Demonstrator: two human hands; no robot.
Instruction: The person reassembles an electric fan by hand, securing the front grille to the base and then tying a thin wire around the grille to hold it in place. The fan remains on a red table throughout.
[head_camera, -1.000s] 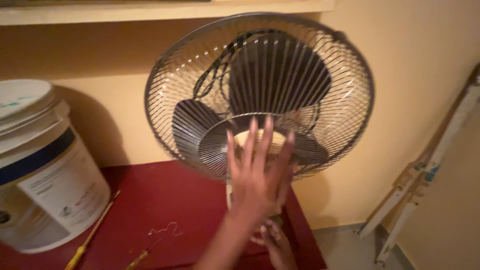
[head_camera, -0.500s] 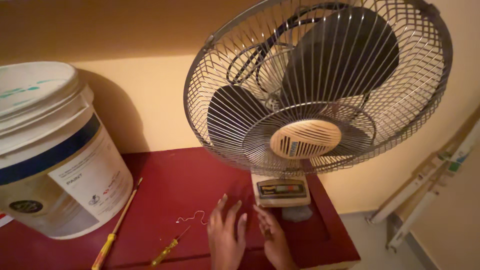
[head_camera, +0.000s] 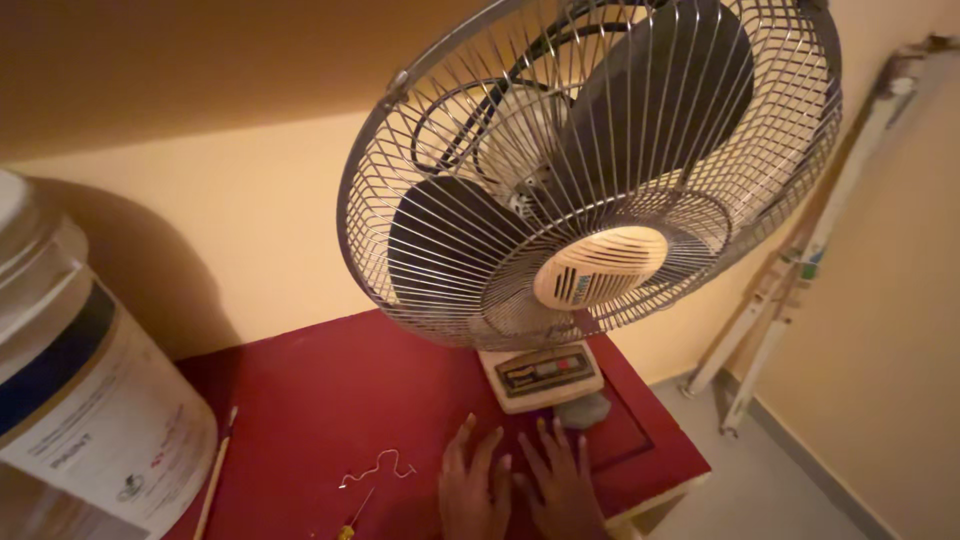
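Table fan (head_camera: 590, 180): standing directly beyond both hands on the red table (head_camera: 330, 400), wire guard tilted forward and overhanging the fingertips, cream control base (head_camera: 540, 375) just ahead of the right hand (head_camera: 562, 485). Left hand (head_camera: 475, 490) and right hand laid flat side by side on the table top, fingers spread, released, grasping nothing. Blades appear at rest; rotation cannot be ruled out from a single view. Risk one: forward tipping of the fan, judged likely if the base is pushed or the table edge to the right of the hands is jolted, given the heavy head leaning toward the hands and the base set near that edge. Risk two: finger contact with the guard gaps if raised straight up while blades turn. Risk three: snagging on the bent wire (head_camera: 378, 467) lying just left of the left hand, or rolling of the yellow-handled screwdriver (head_camera: 350, 518) below that wire if swept sideways. Second tool (head_camera: 215, 480) further left, against the large white bucket (head_camera: 90, 400); bucket well apart from the hands, low hazard. Small grey lump (head_camera: 583, 410) between right fingertips and control base: nature not discernible; possible displacement off the table if nudged.
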